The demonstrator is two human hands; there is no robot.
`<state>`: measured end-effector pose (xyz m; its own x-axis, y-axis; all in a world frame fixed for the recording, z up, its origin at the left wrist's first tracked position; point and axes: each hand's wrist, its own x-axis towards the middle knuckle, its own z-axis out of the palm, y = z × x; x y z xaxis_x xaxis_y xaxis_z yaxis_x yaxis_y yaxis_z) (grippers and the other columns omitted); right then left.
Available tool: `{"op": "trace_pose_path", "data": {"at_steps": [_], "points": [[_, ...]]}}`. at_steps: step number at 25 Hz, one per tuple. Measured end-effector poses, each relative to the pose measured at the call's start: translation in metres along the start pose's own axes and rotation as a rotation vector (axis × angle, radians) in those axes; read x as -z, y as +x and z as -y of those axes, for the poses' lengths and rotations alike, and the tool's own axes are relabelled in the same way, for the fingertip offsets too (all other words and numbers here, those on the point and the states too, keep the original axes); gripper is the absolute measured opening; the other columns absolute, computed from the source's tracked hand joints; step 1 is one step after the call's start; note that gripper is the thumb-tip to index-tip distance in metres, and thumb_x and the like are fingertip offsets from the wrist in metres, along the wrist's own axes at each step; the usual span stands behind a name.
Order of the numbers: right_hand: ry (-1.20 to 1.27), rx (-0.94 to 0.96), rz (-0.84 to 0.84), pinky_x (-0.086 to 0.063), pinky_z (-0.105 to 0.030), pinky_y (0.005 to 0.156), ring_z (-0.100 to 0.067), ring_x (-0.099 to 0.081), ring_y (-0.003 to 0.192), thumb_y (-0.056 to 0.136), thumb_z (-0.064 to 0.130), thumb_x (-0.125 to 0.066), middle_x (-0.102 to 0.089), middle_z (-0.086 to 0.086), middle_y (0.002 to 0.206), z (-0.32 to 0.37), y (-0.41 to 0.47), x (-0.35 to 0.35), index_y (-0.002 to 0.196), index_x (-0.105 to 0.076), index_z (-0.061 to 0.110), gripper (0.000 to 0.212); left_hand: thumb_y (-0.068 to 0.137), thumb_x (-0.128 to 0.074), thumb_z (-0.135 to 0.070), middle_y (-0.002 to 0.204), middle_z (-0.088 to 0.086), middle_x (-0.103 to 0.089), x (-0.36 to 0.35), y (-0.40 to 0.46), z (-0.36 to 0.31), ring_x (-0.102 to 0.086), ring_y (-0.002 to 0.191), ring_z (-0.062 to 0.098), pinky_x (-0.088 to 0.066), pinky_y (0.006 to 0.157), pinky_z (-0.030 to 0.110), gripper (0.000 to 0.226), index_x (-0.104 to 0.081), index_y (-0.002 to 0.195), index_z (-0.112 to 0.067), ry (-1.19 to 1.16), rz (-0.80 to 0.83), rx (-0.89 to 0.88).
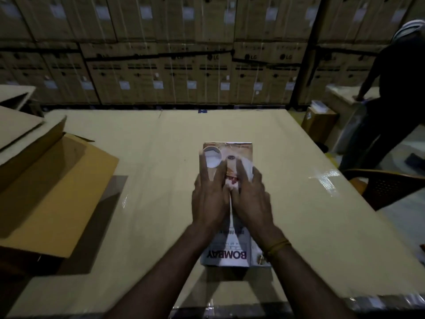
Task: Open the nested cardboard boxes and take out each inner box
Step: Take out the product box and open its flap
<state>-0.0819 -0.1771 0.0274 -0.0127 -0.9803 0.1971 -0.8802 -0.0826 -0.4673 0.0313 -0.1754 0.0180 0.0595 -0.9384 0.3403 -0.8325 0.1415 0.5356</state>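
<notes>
Printed inner box out on table, unopened under my flat left hand and right hand; brown outer box open at left.

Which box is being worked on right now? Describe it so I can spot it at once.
Start at the big cardboard-covered table before the wall of stacked cartons. At its centre lies the printed box, under both hands, left and right. Unlike the plain brown open carton at left, it is white, pictured, and reads BOMBAY.
</notes>
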Motion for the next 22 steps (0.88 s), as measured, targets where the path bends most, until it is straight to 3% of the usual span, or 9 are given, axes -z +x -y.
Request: {"op": "trace_pose_path", "data": {"at_steps": [2, 4, 8, 10, 12, 14, 18, 20, 22], "points": [[0.058, -0.002, 0.135, -0.041, -0.045, 0.105, -0.034, -0.040, 0.137, 0.103, 0.032, -0.043, -0.011, -0.010, 0.164, -0.016, -0.015, -0.029, 0.158, -0.011, 0.043, 0.065, 0.097, -0.046, -0.027, 0.166, -0.004, 0.012, -0.024, -0.015, 0.026, -0.039, 0.133, 0.035, -0.044, 0.099, 0.042, 0.060, -0.026, 0.152, -0.042, 0.050, 0.099, 0.012], [0.146, -0.048, 0.211, -0.042, -0.044, 0.105, -0.032, -0.043, 0.135, 0.103, 0.032, -0.042, -0.011, -0.004, 0.165, -0.032, -0.027, -0.052, 0.156, -0.019, 0.044, 0.058, 0.098, -0.041, -0.031, 0.166, -0.009, 0.005, -0.045, -0.029, 0.044, -0.039, 0.133, 0.033, -0.041, 0.103, 0.037, 0.056, -0.028, 0.151, -0.046, 0.055, 0.196, 0.034], [-0.029, -0.067, 0.177, -0.046, -0.040, 0.096, -0.030, -0.057, 0.118, 0.104, 0.045, -0.035, -0.031, -0.001, 0.156, -0.045, -0.022, -0.061, 0.153, -0.028, 0.045, 0.050, 0.102, -0.041, -0.039, 0.163, -0.021, -0.008, -0.061, -0.034, 0.055, -0.040, 0.126, 0.025, -0.042, 0.097, 0.029, 0.042, -0.045, 0.143, -0.047, -0.006, 0.184, 0.079], [-0.151, -0.096, 0.142, -0.049, -0.038, 0.089, -0.027, -0.063, 0.108, 0.103, 0.053, -0.030, -0.048, -0.001, 0.143, -0.050, -0.025, -0.058, 0.154, -0.023, 0.048, 0.051, 0.101, -0.044, -0.042, 0.162, -0.023, -0.015, -0.064, -0.032, 0.058, -0.043, 0.130, 0.021, -0.046, 0.098, 0.032, 0.038, -0.052, 0.138, -0.045, -0.089, 0.162, 0.083], [-0.123, -0.139, 0.195, -0.051, -0.037, 0.085, -0.026, -0.064, 0.106, 0.102, 0.059, -0.027, -0.054, -0.002, 0.133, -0.051, -0.029, -0.057, 0.155, -0.014, 0.050, 0.055, 0.101, -0.046, -0.041, 0.161, -0.026, -0.015, -0.066, -0.032, 0.060, -0.045, 0.131, 0.017, -0.048, 0.096, 0.034, 0.037, -0.053, 0.137, -0.046, -0.128, 0.141, 0.079], [-0.044, -0.154, 0.276, -0.050, -0.038, 0.089, -0.029, -0.061, 0.112, 0.101, 0.060, -0.027, -0.048, -0.006, 0.141, -0.047, -0.026, -0.060, 0.156, -0.005, 0.050, 0.060, 0.100, -0.048, -0.033, 0.161, -0.025, -0.016, -0.071, -0.033, 0.062, -0.045, 0.130, 0.018, -0.048, 0.097, 0.035, 0.039, -0.053, 0.137, -0.045, -0.137, 0.101, 0.073], [0.121, -0.170, 0.429, -0.044, -0.040, 0.098, -0.040, -0.044, 0.136, 0.103, 0.049, -0.034, -0.010, -0.022, 0.164, -0.044, -0.010, -0.063, 0.157, 0.001, 0.045, 0.065, 0.099, -0.053, -0.026, 0.160, -0.015, -0.026, -0.076, -0.035, 0.067, -0.045, 0.134, 0.019, -0.047, 0.102, 0.040, 0.037, -0.060, 0.134, -0.036, -0.244, 0.019, 0.028], [0.223, -0.093, 0.329, -0.046, -0.036, 0.097, -0.035, -0.048, 0.134, 0.104, 0.038, -0.040, -0.012, -0.017, 0.164, -0.043, -0.019, -0.065, 0.157, -0.009, 0.043, 0.062, 0.097, -0.058, -0.023, 0.158, -0.012, -0.032, -0.075, -0.036, 0.068, -0.047, 0.133, 0.019, -0.049, 0.100, 0.040, 0.036, -0.063, 0.132, -0.033, -0.258, 0.000, -0.001], [0.385, -0.047, 0.123, -0.046, -0.035, 0.102, -0.025, -0.052, 0.130, 0.104, 0.028, -0.045, -0.024, -0.005, 0.159, -0.037, -0.034, -0.068, 0.152, -0.027, 0.042, 0.053, 0.097, -0.059, -0.028, 0.156, -0.014, -0.035, -0.071, -0.036, 0.061, -0.049, 0.129, 0.018, -0.052, 0.093, 0.036, 0.034, -0.063, 0.129, -0.038, -0.195, -0.004, 0.027]]}}
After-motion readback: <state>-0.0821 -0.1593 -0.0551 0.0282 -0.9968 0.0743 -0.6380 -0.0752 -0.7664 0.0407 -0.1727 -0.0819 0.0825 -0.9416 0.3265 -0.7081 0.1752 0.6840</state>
